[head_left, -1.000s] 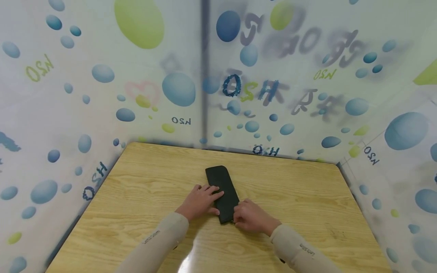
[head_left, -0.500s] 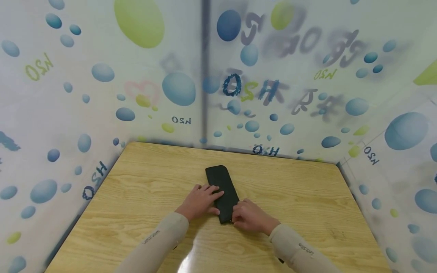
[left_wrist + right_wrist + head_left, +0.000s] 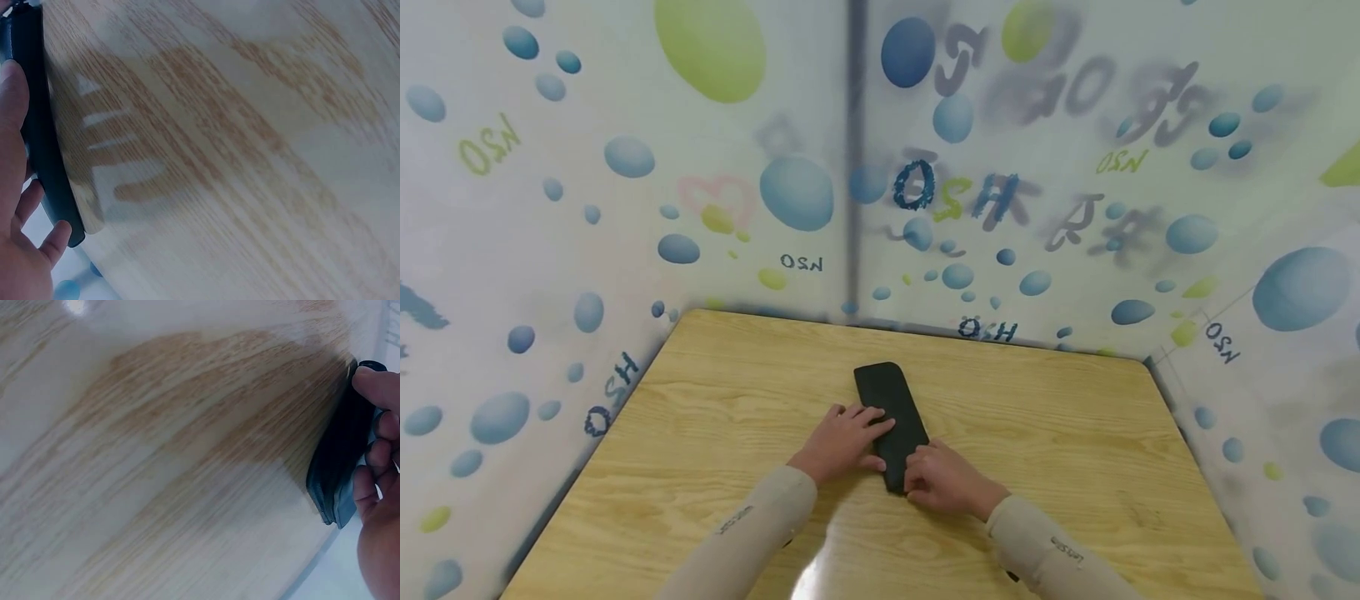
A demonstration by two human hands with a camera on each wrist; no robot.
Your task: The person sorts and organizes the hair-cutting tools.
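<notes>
A long black wallet (image 3: 889,390) lies slantwise on the wooden table. My left hand (image 3: 841,443) rests on it with fingers spread over the upper face, and the thumb lies along its near left part. At the near end, the curled fingers of my right hand (image 3: 947,479) pinch what looks like the zipper pull, mostly hidden by the fingers. A small metal piece (image 3: 22,7) shows at the wallet's end in the left wrist view. The right wrist view shows the thumb against the wallet's near end and its layered edge (image 3: 328,509).
The wooden table (image 3: 737,375) has rounded far corners. White walls (image 3: 1060,208) with blue and green drop prints and lettering stand close behind and at both sides. Light glares off the table's near part.
My right hand has slid a little to the left along the wallet's near end, covering more of that corner. My left hand and the wallet stay in place; the head view shifts slightly.
</notes>
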